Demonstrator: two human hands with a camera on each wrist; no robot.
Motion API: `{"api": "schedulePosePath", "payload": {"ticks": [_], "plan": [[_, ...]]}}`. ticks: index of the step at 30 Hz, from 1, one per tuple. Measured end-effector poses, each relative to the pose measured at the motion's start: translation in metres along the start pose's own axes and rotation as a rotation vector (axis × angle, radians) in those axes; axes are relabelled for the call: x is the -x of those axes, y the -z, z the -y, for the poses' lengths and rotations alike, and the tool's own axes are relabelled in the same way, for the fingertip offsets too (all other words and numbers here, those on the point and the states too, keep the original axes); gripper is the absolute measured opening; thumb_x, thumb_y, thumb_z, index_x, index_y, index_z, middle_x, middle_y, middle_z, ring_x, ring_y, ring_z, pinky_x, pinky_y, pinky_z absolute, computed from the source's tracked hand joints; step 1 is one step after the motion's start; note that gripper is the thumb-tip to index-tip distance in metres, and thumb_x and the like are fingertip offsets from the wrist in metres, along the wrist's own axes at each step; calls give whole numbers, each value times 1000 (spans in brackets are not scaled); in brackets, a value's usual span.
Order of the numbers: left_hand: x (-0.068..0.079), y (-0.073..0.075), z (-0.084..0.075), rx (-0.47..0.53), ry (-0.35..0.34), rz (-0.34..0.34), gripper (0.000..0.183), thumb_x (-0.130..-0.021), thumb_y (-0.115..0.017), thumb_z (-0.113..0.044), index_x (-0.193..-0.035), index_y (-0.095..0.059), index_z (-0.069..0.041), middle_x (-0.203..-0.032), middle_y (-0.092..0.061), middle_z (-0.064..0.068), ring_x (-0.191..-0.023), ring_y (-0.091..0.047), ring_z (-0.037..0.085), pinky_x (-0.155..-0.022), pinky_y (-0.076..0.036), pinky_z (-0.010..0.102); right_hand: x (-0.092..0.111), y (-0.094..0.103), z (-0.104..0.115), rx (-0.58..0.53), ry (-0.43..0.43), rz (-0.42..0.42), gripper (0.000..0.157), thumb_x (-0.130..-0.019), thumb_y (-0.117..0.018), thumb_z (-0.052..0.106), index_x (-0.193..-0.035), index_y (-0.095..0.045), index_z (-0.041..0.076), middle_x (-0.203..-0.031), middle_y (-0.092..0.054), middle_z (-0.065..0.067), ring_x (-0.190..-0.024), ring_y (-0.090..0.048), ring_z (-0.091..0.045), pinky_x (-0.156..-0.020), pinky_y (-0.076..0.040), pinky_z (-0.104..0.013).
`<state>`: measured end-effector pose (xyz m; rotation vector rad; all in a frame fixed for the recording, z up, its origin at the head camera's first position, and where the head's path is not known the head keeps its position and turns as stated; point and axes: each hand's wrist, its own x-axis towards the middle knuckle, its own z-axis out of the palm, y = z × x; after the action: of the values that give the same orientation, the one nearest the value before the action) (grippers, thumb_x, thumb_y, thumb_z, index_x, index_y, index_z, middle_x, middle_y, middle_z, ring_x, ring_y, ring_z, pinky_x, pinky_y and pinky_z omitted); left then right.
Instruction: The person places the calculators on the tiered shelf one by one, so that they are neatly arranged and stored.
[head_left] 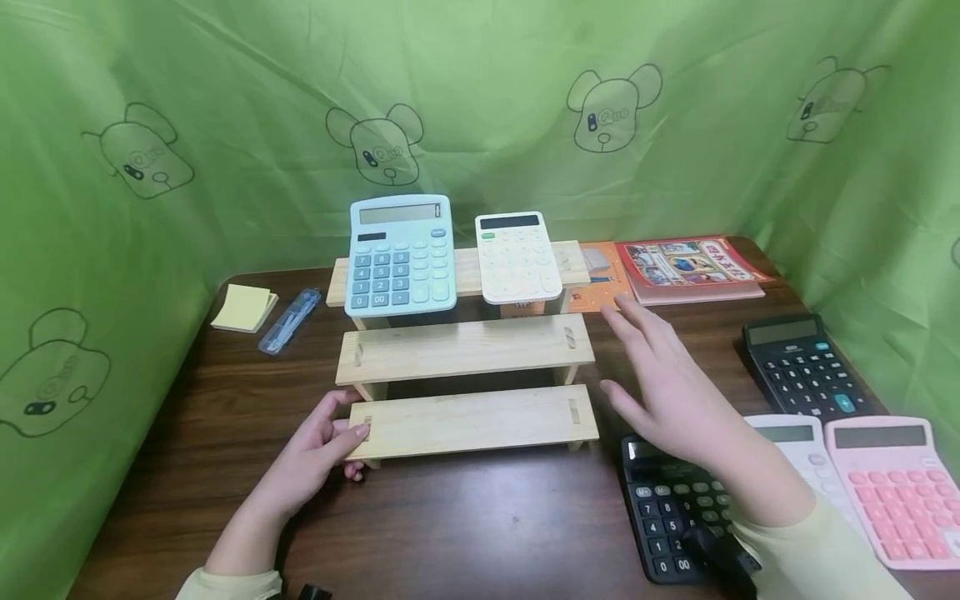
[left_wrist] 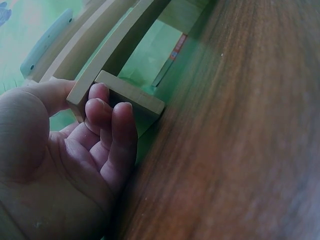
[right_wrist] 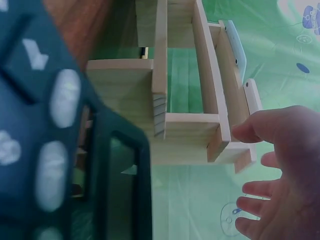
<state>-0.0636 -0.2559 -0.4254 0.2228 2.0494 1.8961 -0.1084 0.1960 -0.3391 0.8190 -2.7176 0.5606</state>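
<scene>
A three-step wooden rack (head_left: 465,350) stands on the brown table. My left hand (head_left: 318,450) pinches the left end of its lowest board, thumb on top and fingers curled underneath, as the left wrist view also shows. On the top step a blue calculator (head_left: 401,254) and a smaller white calculator (head_left: 517,258) lean side by side. The two lower boards bear nothing. My right hand (head_left: 667,383) hovers just right of the rack, its fingers extended and holding nothing. Beneath the right forearm lies a black calculator (head_left: 660,517), partly covered by the arm.
At the right lie a dark calculator (head_left: 806,367), a white-grey calculator (head_left: 802,454) partly hidden by the arm, and a pink calculator (head_left: 900,492). Books (head_left: 690,267) lie behind. Yellow sticky notes (head_left: 243,307) and a blue translucent case (head_left: 289,322) sit left. Green cloth (head_left: 495,100) surrounds the table.
</scene>
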Motion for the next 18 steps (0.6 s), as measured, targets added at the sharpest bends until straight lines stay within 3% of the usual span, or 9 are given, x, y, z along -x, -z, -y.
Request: {"api": "schedulePosePath", "payload": {"ticks": [7, 14, 18], "plan": [[1, -1, -1, 7, 2, 2, 40, -102, -52, -15, -133, -29, -5, -85, -62, 25, -54, -55, 21, -52, -55, 44, 35, 1, -7, 42, -20, 32, 81, -82, -73, 26, -151, -32, 17, -155, -27, -12, -136, -31, -39, -110, -25, -58], [-1, -1, -2, 6, 9, -2, 41, -101, -53, -17, -133, -30, -6, -87, -62, 26, -54, -55, 21, -52, -54, 44, 71, -4, -18, 80, -133, 124, 73, -81, -76, 32, -143, -45, 12, -148, -38, -16, -131, -36, -41, -102, -31, -63], [0, -1, -2, 1, 22, -12, 41, -101, -53, -17, -133, -30, -6, -86, -62, 27, -54, -55, 21, -52, -54, 44, 82, -9, -16, 113, -138, 122, 72, -81, -75, 34, -142, -47, 7, -145, -40, -19, -130, -38, -42, -105, -29, -61]]}}
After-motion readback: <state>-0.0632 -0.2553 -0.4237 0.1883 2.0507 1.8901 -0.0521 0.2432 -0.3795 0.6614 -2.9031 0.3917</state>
